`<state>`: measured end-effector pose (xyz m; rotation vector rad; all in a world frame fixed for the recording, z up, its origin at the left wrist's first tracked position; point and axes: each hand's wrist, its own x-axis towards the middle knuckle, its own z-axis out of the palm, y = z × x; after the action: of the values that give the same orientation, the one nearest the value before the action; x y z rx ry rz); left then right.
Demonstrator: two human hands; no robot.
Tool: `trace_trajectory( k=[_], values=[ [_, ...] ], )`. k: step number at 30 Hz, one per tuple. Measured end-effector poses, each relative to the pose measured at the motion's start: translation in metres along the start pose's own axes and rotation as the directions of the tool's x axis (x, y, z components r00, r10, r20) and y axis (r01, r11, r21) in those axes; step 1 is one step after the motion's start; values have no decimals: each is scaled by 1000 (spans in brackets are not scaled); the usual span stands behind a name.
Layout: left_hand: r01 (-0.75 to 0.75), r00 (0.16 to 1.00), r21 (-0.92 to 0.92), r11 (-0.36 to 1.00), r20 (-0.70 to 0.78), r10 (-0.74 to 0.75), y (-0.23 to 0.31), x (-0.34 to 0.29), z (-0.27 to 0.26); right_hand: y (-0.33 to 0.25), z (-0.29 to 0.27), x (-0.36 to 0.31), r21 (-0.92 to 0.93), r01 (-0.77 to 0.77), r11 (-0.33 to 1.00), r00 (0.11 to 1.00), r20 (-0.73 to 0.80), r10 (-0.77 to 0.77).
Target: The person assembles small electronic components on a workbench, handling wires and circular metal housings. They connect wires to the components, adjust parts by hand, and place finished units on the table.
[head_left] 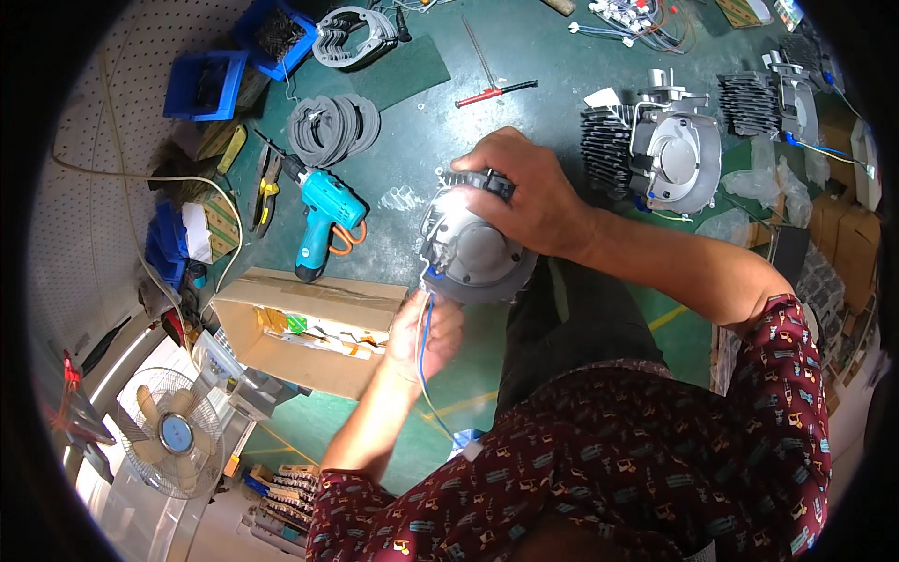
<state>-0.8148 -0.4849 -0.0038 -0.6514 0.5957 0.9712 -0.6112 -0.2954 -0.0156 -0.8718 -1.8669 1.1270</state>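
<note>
A round grey metal motor unit with a finned side is held up over the bench's near edge. My right hand is closed over its top, the thumb lying across the front near a small black part. Beneath the unit, my left hand is closed where blue and white wires leave the housing. Those wires hang past the wrist to a white connector in front of my shirt. The left fingertips are partly hidden by the unit.
Left of the unit lie a teal cordless drill, pliers and stacked grey rings. An open cardboard box stands by my left forearm. Similar motor units sit at right. Beyond lies a red-and-black screwdriver; blue bins stand far left.
</note>
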Motion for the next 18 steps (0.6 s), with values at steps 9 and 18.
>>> trace_trajectory(
  k=[9, 18],
  values=[
    [-171, 956, 518, 838, -120, 269, -3, -8, 17, 4, 6, 16, -33, 1, 999, 991, 137, 3],
    [-219, 873, 971, 95, 152, 463, 13, -8, 22, 1, 12, 21, -68, -18, 998, 993, 113, 26]
  ],
)
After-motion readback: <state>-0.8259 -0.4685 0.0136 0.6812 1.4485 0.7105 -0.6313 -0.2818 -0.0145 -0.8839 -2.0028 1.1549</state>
